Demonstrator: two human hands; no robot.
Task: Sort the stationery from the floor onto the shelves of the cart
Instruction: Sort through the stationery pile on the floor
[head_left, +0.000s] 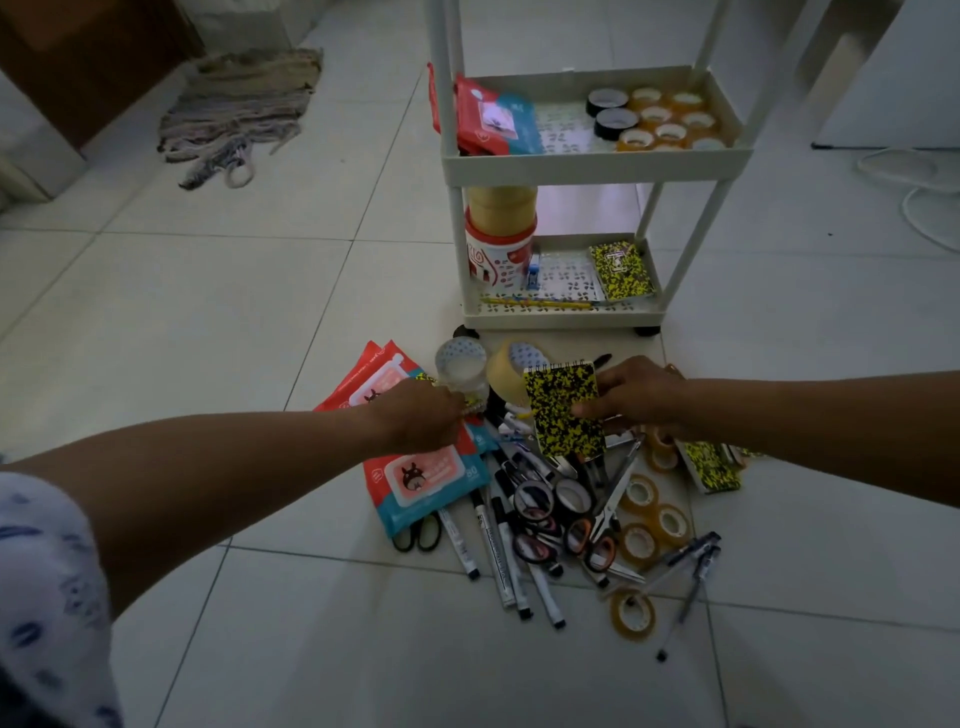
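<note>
**Two hands reach into a heap of stationery below the cart**

Two bare arms stretch across the middle of the frame toward a pile on the tiled floor (208, 322). The right hand (636, 397) pinches a yellow-and-black spiral notepad (563, 410) by its edge, thumb on the cover, holding it tilted just above the pile at centre frame. The left hand (421, 418), fingers curled, is at a clear roll of tape (462, 366); whether it grips the roll or something under it cannot be told. Just beside that roll is a tan tape roll (506, 371). Under the left wrist lie red-and-teal wet-wipe packs (415, 480). Lower centre, markers (498, 561), scissors (592, 540) and dark tape rolls (532, 499) lie tangled together, with amber tape rolls (654, 519) and pens (691, 577) to their right. A second patterned notepad (711, 465) lies below the right forearm.

Above the pile, at upper centre, stands the white cart (592, 169). Its visible upper shelf holds wipe packs (488, 117) at left and black and amber tape rolls (660, 117) at right. The bottom shelf carries a red-and-white tub (498, 260) with a tan roll on top, a small blue stapler (533, 275), pencils along the front edge and another patterned notepad (621, 270). A rumpled rug (239, 109) lies at upper left.
</note>
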